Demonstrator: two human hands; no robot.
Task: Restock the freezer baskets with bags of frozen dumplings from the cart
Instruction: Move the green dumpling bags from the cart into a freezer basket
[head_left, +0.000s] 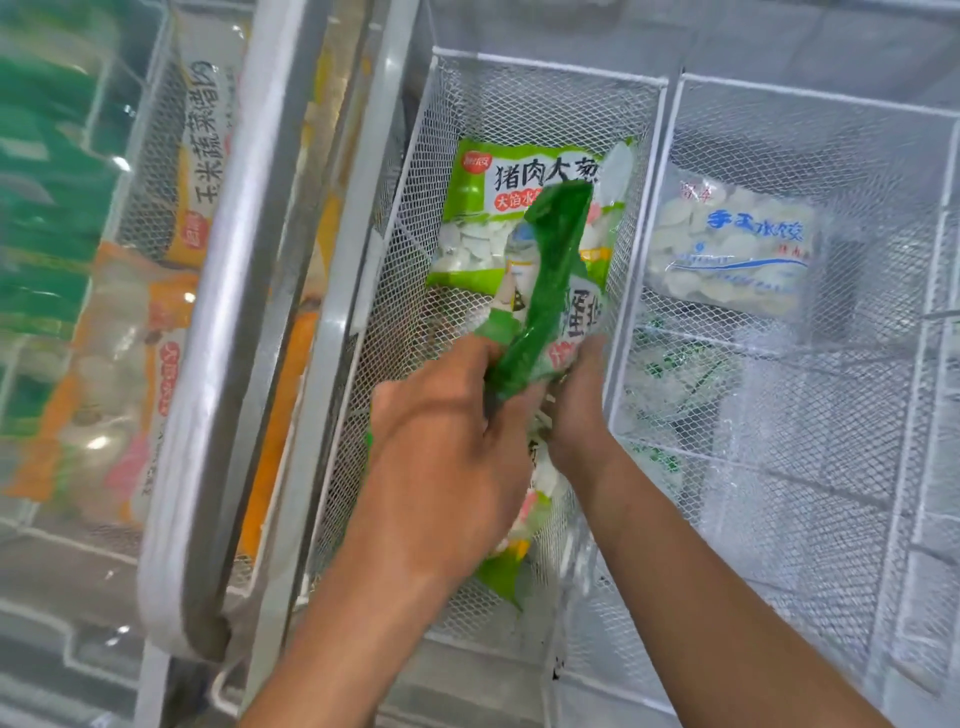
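White wire mesh fills the head view: we're looking down into an open chest freezer, its sliding glass lid (223, 312) pushed aside to the left so the middle basket (395, 218) is open to reach. Both hands are in there now. Left hand (441, 441) clamps the green dumpling bag (550, 291) from its left side, fingers curled round the edge; right hand (576, 395) grips the opposite side, fingers tucked behind the plastic. That bag stands on edge, tilted, so it looks like they're slotting it upright to pack the basket tighter. Behind it, flat against the far mesh, sits a green pork-and-scallion bag (498, 208), label facing up for shoppers. Another pale bag shows under the wrists, only partly visible. Next basket over on the right (670, 208) holds a clear bag with blue lettering (727, 249). Under the glass at left, orange bags (197, 171) stay covered. No cart in sight.
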